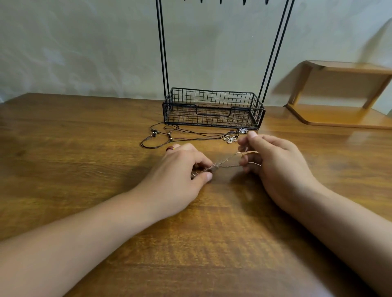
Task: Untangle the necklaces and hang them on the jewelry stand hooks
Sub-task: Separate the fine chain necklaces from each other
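Your forearms reach in from the bottom edge over the table (84, 131), and both hands are busy on one fine chain (226, 160). Your left hand (180, 169) pinches a bunched part of it between thumb and curled fingers, low against the wood. Your right hand (273, 161) has its fingers curled round the other end, and thin strands run taut between the two; the blur there hides just how those fingers catch them. The bunch at your left fingertips looks like a knot not yet worked loose, though it is too small to be sure.

Just beyond your hands lie the cord necklaces (182, 135), dark cords with small beads looping over one another toward the left. A wire flower pendant (230, 138) and a smaller silver charm (242, 130) sit at their right end, close to your right thumb. These cords seem still crossed, and neither hand touches them.

Behind them stands the stand (212, 110), its wire basket base on the table and its black rods rising out of view. Only the tips of the hooks (222, 2) show at the top edge, and nothing hangs from what you can see of them.

So you are early on: the chain is mid-untangling, the cords wait, and every hanging remains. A wooden shelf (343, 93) sits far right.
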